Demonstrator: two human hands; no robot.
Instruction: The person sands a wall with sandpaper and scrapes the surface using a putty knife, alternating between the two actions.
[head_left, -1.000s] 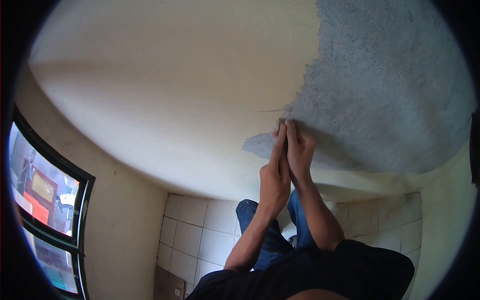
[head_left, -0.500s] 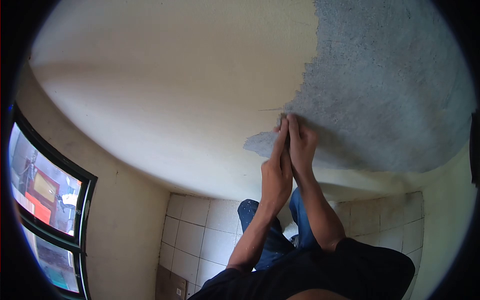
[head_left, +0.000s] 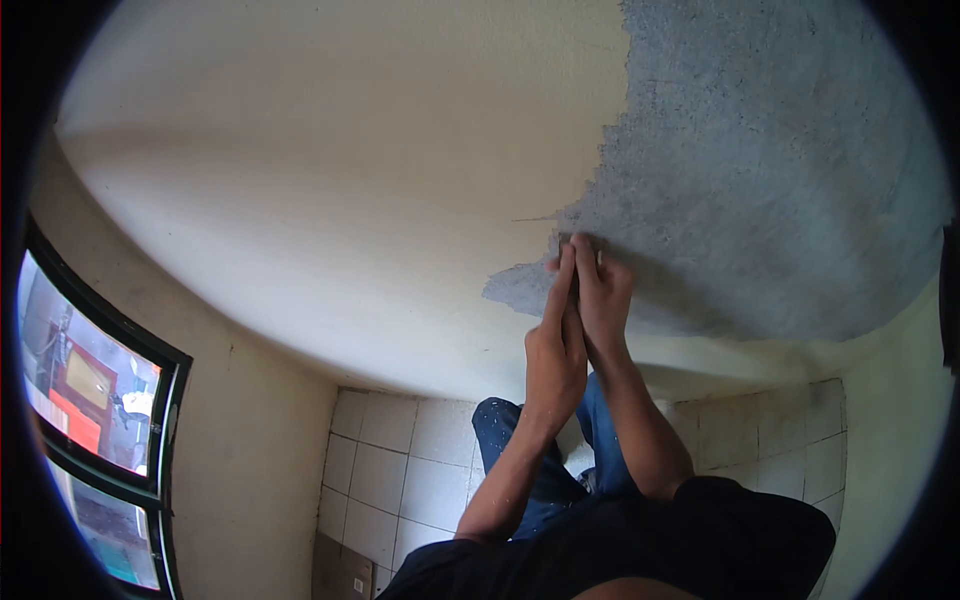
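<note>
My left hand (head_left: 556, 350) and my right hand (head_left: 606, 295) are pressed together at the wall, fingers pointing up. Between them they grip a thin scraper (head_left: 566, 240), most of it hidden by my fingers; only a dark bit near the fingertips shows. Its tip meets the wall at the ragged border between cream paint (head_left: 400, 200) and a bare grey patch (head_left: 760, 180). A narrow grey tongue (head_left: 515, 284) of bare wall reaches out left of my fingers. A thin dark scratch runs sideways in the paint just above them.
Below the wall lies a floor of pale square tiles (head_left: 375, 460). My bent knees in blue jeans (head_left: 500, 430) are close to the wall. At left, a dark-framed window (head_left: 165, 420) is set in a side wall. A brown board (head_left: 335, 570) lies at bottom left.
My hands and the scraper have slid slightly down. Grey wall now shows beside and above the fingertips where a sliver of cream paint was. The view has shifted a little.
</note>
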